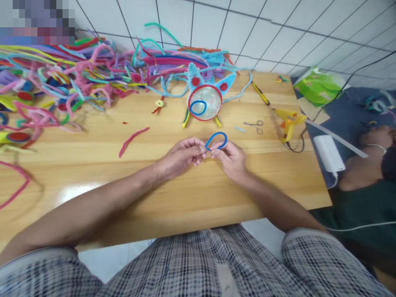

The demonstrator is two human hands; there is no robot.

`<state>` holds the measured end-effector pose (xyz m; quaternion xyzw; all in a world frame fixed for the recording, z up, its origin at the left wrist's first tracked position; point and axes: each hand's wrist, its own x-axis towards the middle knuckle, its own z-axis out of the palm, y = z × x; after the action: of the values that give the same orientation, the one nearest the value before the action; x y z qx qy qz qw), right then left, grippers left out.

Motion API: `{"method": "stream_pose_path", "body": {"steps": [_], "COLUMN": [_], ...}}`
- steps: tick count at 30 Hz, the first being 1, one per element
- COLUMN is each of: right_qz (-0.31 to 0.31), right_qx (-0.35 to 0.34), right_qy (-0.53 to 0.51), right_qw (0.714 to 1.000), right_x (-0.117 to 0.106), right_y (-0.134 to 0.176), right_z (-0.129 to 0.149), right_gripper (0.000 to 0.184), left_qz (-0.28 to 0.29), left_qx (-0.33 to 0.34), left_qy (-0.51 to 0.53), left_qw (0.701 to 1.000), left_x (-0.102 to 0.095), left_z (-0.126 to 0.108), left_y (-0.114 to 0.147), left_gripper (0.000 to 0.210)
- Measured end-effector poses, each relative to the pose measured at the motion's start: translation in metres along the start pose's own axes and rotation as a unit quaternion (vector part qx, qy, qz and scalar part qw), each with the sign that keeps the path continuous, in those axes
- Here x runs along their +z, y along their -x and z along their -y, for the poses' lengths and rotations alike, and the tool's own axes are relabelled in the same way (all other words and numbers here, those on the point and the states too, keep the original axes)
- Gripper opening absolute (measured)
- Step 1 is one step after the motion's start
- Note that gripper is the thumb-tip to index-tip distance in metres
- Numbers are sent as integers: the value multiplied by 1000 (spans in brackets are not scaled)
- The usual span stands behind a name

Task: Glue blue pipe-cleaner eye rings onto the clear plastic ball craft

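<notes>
Between my two hands is a blue pipe cleaner [225, 136] bent into a loop. My left hand [188, 152] pinches it where the ends meet. The fingers of my right hand [230, 156] are closed on the right side of the loop. Just beyond my hands stands a round, clear-fronted piece [212, 108] with a red rim, light-blue pointed ears with red dots and yellow-green feet. A second blue pipe cleaner loop [198, 108] lies against its front. A dark pink pipe cleaner [133, 142] lies on the wooden table [148, 198] to the left.
Many coloured pipe cleaners [95, 62] are heaped along the back left. Small scissors [255, 126], a yellow cutter [260, 93] and a yellow glue gun [289, 121] with a cord lie right. A white block [328, 152] sits beyond the table edge, near another person's arm [365, 165].
</notes>
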<state>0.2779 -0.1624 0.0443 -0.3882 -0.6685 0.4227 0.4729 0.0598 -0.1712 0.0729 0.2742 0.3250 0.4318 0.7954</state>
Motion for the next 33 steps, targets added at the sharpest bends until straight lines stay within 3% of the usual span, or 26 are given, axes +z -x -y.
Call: {"method": "stream_pose_path", "body": {"steps": [4, 7, 10, 12, 16, 21, 24, 29, 33], "right_qz": [-2, 5, -23, -54, -33, 26, 22, 14, -2], "right_qx": [14, -12, -95, -179, -298, -226, -187, -173, -213], "right_qy": [-41, -46, 26, 116, 263, 330, 333, 353, 334], "right_qw": [999, 999, 995, 975, 917, 916, 924, 920, 918], "right_x": [2, -2, -11, -20, -31, -28, -29, -32, -29], "right_y": [0, -4, -10, -14, -14, -9, -8, -8, -8], "right_z": [-4, -11, -16, -17, -13, -9, -8, -1, 2], "right_gripper": [40, 40, 50, 59, 41, 13, 11, 9, 5], "left_qz": [8, 11, -1, -11, -28, -27, -29, -39, -53], "left_qx": [1, 10, 23, 35, 56, 59, 65, 79, 81], "left_qy": [-22, -34, -34, -36, -41, -53, -64, -85, -103], "left_qw": [1000, 999, 999, 999, 997, 996, 995, 992, 990], "left_x": [0, 2, 2, 3, 4, 6, 6, 7, 7], "left_z": [1, 1, 1, 2, 5, 9, 10, 11, 12], "left_y": [0, 0, 0, 0, 0, 0, 0, 1, 1], "left_gripper": [39, 37, 35, 31, 24, 16, 13, 15, 16]}}
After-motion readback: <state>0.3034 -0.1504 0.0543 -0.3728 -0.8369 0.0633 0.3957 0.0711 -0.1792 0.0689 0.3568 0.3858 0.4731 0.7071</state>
